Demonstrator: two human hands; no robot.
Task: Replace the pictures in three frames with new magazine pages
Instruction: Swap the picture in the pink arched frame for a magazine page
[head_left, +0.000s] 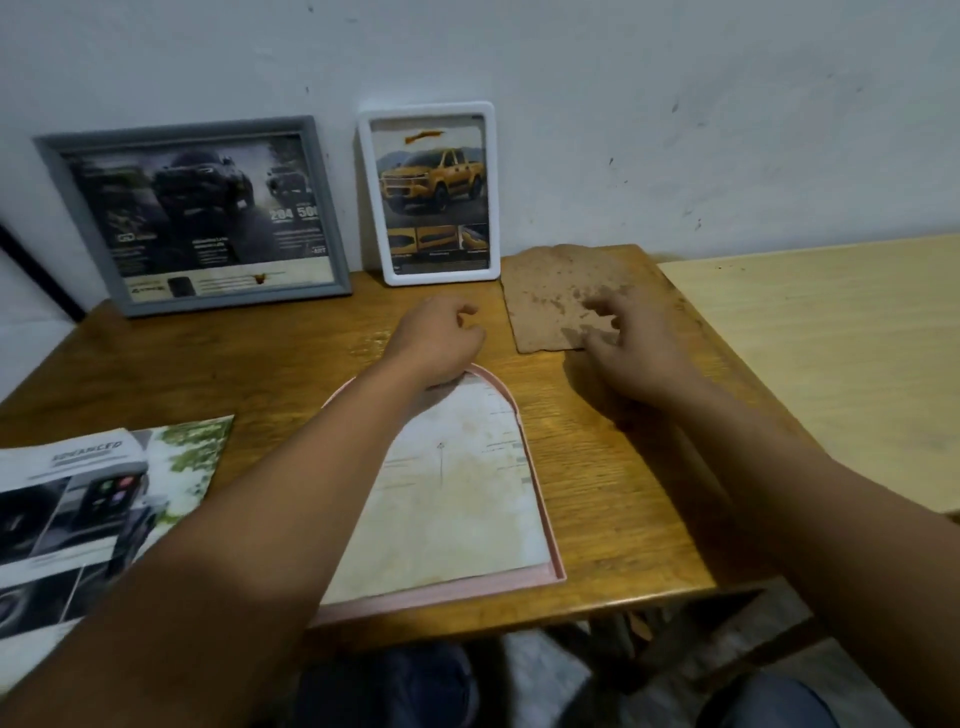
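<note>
I have 3 frames on my brown wooden desk (260, 364). The grey rectangle frame (197, 218) and the white rounded plastic frame (431, 195) lean on the wall at the back, and each already shows a truck page. The pink arch-shaped frame (535, 467) lies flat, face down, right in front of me. A pale, stained sheet of paper (457, 499) sits inside it.

My right hand (628, 348) reaches to the brown arch-shaped backing board (561, 301), which lies on the desk just behind and to the right of the pink frame. My fingers are spread and loose on its near edge. They do not grip it yet. My left hand (441, 338) hovers by the round top of the pink frame with fingers loosely curled. It holds nothing.

I think this is the last frame, and the board must go back on. To do it well, I should slide my fingertips under the board's edge and lift it flat. Then I turn the round end to match the round end of the frame. My left hand can hold the frame steady so the paper does not slip. I press the board down gently all around.

The glossy magazine with car photos (93, 514) lies open at the left edge of the desk.
</note>
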